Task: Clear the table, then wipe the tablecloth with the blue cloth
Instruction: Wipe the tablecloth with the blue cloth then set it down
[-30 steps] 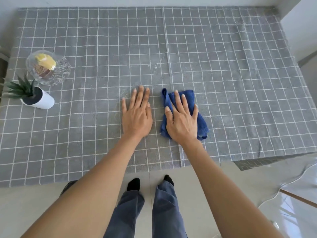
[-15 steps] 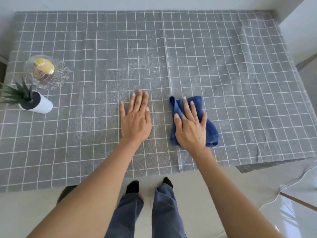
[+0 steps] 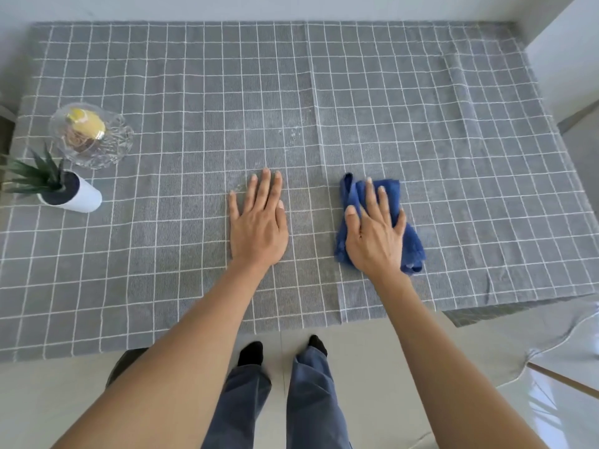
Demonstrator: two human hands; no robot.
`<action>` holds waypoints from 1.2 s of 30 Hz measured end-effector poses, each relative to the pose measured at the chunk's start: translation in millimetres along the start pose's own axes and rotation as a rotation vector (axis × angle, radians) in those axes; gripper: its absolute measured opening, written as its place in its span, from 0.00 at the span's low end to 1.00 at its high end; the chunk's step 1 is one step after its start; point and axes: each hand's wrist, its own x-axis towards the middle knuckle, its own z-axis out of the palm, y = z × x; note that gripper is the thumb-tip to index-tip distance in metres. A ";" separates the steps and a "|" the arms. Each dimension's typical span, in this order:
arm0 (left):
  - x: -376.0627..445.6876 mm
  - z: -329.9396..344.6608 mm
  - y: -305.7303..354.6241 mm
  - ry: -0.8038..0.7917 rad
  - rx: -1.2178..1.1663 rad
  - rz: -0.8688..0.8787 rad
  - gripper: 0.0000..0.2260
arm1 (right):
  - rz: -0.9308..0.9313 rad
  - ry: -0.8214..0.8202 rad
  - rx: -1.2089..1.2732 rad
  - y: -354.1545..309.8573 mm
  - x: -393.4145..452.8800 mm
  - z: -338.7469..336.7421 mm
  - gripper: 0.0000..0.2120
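Observation:
A grey tablecloth [image 3: 421,124] with a white grid covers the whole table. My right hand [image 3: 376,234] presses flat on a crumpled blue cloth [image 3: 411,247] near the front edge, right of centre, fingers spread over it. My left hand [image 3: 259,222] lies flat and open on the tablecloth at the centre, holding nothing. A faint pale smear [image 3: 291,136] marks the tablecloth just beyond my left hand.
At the left side stand a clear glass dish [image 3: 116,147] holding a yellow item and a small green plant in a white pot [image 3: 81,199]. A wall runs behind the table and on the right. My legs and the tiled floor show below the front edge.
My right hand has slid the blue cloth to the right, away from my left hand. My left hand has stayed flat in the same spot.

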 end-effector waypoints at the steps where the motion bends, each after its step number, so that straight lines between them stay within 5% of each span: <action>1: -0.4 0.1 0.4 0.002 -0.002 0.001 0.24 | -0.056 -0.015 -0.005 -8.5 -2.5 2.4 0.26; 6: 0.0 -0.8 -0.3 -0.001 -0.016 0.006 0.24 | -0.135 -0.025 -0.034 -4.8 -3.3 4.0 0.25; 14: 0.0 0.7 -1.4 -0.008 0.002 -0.001 0.24 | 0.208 0.045 -0.010 34.9 18.8 -10.4 0.26; 21: -0.1 0.1 -0.9 0.007 0.002 0.002 0.24 | -0.117 -0.050 -0.012 -4.5 -3.5 2.6 0.25; 29: 1.4 -0.1 -1.9 -0.019 0.009 -0.001 0.25 | 0.199 0.026 0.006 51.1 15.7 -19.3 0.25; 36: 0.4 -2.4 0.8 -0.009 0.002 -0.022 0.24 | -0.129 -0.055 0.000 -22.1 7.3 7.2 0.26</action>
